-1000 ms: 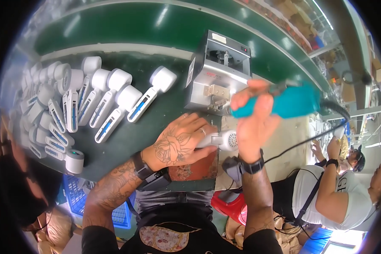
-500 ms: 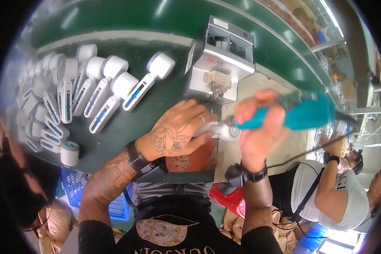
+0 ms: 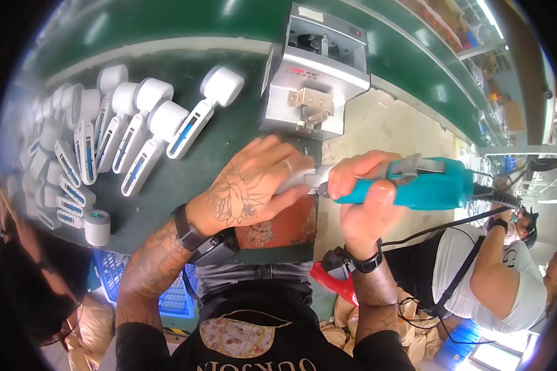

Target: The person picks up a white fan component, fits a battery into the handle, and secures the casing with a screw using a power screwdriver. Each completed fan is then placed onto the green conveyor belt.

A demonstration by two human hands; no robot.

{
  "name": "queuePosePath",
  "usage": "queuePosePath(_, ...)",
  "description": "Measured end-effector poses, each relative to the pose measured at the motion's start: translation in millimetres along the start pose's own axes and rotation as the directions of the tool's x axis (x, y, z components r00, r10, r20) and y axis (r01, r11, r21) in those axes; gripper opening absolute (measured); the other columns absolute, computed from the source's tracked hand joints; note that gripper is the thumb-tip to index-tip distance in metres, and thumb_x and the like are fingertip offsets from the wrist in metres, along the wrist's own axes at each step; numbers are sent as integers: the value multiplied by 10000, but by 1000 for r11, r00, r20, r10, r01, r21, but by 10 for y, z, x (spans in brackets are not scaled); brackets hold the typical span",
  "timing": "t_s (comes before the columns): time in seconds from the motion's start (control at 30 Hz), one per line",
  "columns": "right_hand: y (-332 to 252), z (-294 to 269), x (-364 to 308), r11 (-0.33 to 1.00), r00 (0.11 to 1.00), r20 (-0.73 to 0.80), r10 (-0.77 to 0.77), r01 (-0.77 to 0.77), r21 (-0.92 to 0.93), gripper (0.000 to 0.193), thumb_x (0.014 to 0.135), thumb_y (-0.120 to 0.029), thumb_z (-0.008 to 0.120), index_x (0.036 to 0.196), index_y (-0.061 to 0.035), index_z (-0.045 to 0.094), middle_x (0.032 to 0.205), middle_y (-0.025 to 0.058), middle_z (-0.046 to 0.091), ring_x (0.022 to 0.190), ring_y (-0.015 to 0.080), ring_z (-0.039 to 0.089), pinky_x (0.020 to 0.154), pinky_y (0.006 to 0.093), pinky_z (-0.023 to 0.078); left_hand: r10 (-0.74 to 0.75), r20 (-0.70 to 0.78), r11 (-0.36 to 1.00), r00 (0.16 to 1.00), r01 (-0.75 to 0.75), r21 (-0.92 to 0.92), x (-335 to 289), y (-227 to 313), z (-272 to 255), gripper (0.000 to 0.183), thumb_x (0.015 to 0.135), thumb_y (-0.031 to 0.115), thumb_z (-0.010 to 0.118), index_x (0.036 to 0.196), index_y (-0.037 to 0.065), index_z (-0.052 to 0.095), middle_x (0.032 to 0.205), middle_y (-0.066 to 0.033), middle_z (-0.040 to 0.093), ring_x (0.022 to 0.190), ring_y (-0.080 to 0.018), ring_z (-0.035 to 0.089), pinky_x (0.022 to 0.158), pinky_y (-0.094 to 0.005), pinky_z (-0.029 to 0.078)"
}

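Note:
My left hand [image 3: 250, 188] lies over a small white plastic part [image 3: 297, 179] and holds it down on a reddish-brown pad [image 3: 284, 226] at the edge of the green bench [image 3: 229, 133]. My right hand [image 3: 362, 195] grips a teal electric screwdriver [image 3: 414, 183], lying nearly level, its tip pressed against the white part beside my left fingers. Most of the part is hidden under my left hand.
A grey boxy machine [image 3: 315, 80] stands on the bench just beyond my hands. Several white handheld devices with blue-striped handles [image 3: 142, 130] lie in rows to the left, with a tape roll [image 3: 97, 227]. A blue crate [image 3: 167, 290] sits below. Another person [image 3: 483, 272] sits at right.
My hands have stayed together at the bench edge; the screwdriver has tilted from pointing down-left to lying nearly level against the white part.

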State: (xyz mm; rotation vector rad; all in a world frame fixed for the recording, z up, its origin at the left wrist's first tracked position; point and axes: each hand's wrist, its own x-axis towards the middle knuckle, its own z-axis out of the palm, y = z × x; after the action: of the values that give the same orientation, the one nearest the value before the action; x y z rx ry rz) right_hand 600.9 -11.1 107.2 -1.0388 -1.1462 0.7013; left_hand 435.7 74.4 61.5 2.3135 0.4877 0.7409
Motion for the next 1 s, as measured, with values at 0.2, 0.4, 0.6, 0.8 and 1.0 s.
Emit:
queuePosePath(0.2,9,6,-131,968,986,-90,143,-120,221,405,974,-399,609,930,-31,446,741,91,511,623,217,519,558,365,445,92,-67,994,994,-87,69,38,82,-17,353,784,176,733,1110,55,674,1017,-106,636,961,-300,604,889,-419,473)
queuePosePath(0.4,-31,1,-184,996,982,-168,84,-76,51,371,986,-384,622,1038,-25,548,728,54,539,684,161,559,623,308,472,107,-52,991,993,-103,87,-79,68,51,451,833,234,745,1240,61,655,1076,-92,648,966,-273,598,893,-382,491)
queuePosePath(0.6,-528,-231,436,957,770,-630,-100,246,150,357,1068,-374,477,1066,-20,524,722,23,462,654,127,455,632,282,407,220,2,958,976,-216,189,-157,221,-67,378,859,268,736,1192,114,645,1092,-67,650,989,-247,593,893,-378,475)
queuePosePath(0.8,-122,-522,692,972,714,-674,-188,234,-23,336,1079,-321,440,1122,1,523,777,37,508,703,139,497,657,285,417,130,12,991,991,-130,-32,-160,148,-64,327,859,227,760,1144,132,630,1078,-53,650,1016,-257,596,885,-395,480)
queuePosePath(1.0,375,-712,507,956,787,-566,-245,99,-275,387,1016,-293,568,1224,30,521,808,43,565,742,132,533,684,261,444,-44,-56,964,997,27,-264,-116,101,-143,338,819,178,823,1104,107,658,1015,-51,667,943,-248,622,813,-376,519)
